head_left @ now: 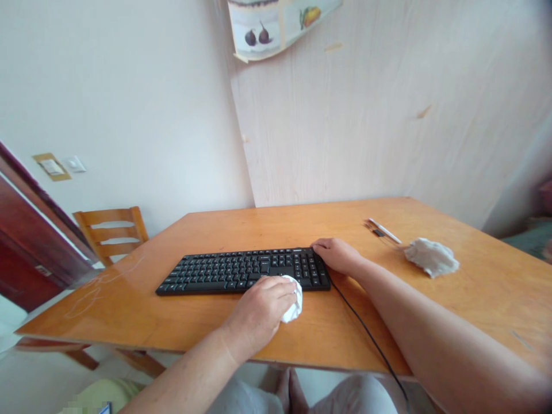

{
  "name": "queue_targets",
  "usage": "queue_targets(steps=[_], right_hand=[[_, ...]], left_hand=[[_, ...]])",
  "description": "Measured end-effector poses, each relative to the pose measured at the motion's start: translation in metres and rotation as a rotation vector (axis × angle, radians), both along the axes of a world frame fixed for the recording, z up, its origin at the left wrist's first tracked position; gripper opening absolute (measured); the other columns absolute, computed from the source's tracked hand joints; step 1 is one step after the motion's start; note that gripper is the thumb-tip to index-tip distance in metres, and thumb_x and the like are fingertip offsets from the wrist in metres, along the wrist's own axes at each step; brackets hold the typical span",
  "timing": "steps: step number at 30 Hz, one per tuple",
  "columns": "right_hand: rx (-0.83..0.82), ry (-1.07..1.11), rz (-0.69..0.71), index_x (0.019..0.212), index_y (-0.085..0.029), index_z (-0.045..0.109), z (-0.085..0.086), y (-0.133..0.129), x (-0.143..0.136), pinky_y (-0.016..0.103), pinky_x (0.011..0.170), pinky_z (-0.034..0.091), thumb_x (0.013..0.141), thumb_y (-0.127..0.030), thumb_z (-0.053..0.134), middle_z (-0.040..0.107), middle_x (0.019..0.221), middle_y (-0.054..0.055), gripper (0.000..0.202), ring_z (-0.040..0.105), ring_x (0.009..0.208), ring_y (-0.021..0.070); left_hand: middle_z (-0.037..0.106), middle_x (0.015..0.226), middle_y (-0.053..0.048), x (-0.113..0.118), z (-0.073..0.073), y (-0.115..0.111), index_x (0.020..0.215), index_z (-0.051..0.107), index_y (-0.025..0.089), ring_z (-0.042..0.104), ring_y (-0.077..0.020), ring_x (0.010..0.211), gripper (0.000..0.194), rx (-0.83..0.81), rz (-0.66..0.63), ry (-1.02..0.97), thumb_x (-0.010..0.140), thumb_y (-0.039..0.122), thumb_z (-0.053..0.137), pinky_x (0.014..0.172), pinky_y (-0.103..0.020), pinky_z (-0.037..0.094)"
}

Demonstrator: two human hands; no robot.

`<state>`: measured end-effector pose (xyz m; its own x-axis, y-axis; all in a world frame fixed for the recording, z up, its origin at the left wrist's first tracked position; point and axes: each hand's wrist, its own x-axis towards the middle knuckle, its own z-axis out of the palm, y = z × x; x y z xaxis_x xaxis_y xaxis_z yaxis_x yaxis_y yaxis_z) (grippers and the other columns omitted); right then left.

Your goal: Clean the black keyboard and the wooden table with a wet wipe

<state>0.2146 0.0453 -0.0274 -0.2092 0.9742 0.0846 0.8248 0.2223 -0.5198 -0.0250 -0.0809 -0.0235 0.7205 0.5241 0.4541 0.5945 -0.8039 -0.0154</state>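
A black keyboard [224, 273] lies flat on the wooden table [172, 322], its cable running off the front edge to the right. My left hand [267, 299] is closed on a white cloth [293, 307] at the keyboard's front edge, near the arrow keys and number pad. My right hand [338, 256] rests at the keyboard's back right corner, its fingers together and gripping that corner. The undersides of both hands are hidden.
On the right of the table lie a crumpled grey cloth [432, 257], a white pen-like stick [385, 230] and a small black item [378, 233]. A wooden chair [114, 233] stands behind the left side. The wall rises behind the table.
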Motion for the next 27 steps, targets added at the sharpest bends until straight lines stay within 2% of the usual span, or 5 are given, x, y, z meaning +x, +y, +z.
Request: queue_targets(steps=[3,5,12,15,27], right_hand=[[-0.002,-0.004,-0.012,0.102,-0.027,0.076,0.001,0.0,-0.001,0.028,0.084,0.048,0.094,-0.04,0.046,0.076,0.102,0.004,0.033,0.066,0.097,0.0219],[-0.002,-0.007,-0.017,0.102,-0.027,0.076,0.001,-0.001,-0.002,0.028,0.084,0.047,0.095,-0.041,0.046,0.076,0.103,0.004,0.034,0.066,0.097,0.0221],[0.0,-0.016,-0.012,0.103,-0.026,0.075,0.001,-0.001,-0.001,0.027,0.084,0.046,0.095,-0.04,0.045,0.076,0.104,0.005,0.034,0.066,0.097,0.0211],[0.0,-0.02,-0.008,0.105,-0.025,0.075,0.0,-0.001,-0.001,0.027,0.084,0.047,0.095,-0.039,0.046,0.076,0.104,0.004,0.034,0.066,0.096,0.0208],[-0.003,-0.031,-0.029,0.106,-0.027,0.075,0.001,0.0,-0.001,0.028,0.086,0.047,0.095,-0.039,0.045,0.076,0.104,0.005,0.034,0.066,0.1,0.0225]], left_hand=[[0.07,0.121,-0.005,-0.019,0.004,-0.006,0.113,0.067,0.018,0.061,-0.0196,0.118,0.023,0.028,0.034,0.012,0.095,0.018,0.053,0.102,-0.038,0.05],[0.07,0.122,-0.005,-0.019,0.007,-0.009,0.112,0.067,0.018,0.061,-0.0195,0.118,0.023,0.063,0.043,0.014,0.097,0.02,0.05,0.102,-0.038,0.05],[0.068,0.125,-0.008,0.039,0.005,-0.004,0.115,0.066,0.015,0.057,-0.0189,0.124,0.025,0.211,-0.103,0.079,0.1,0.02,0.046,0.101,-0.035,0.048],[0.071,0.116,-0.01,0.05,0.004,0.004,0.111,0.067,0.016,0.059,-0.0187,0.119,0.023,0.2,-0.156,0.161,0.099,0.021,0.048,0.094,-0.033,0.049],[0.073,0.104,-0.008,-0.013,0.025,-0.003,0.108,0.067,0.018,0.063,-0.0179,0.107,0.02,0.174,-0.126,0.265,0.098,0.019,0.05,0.088,-0.032,0.049]])
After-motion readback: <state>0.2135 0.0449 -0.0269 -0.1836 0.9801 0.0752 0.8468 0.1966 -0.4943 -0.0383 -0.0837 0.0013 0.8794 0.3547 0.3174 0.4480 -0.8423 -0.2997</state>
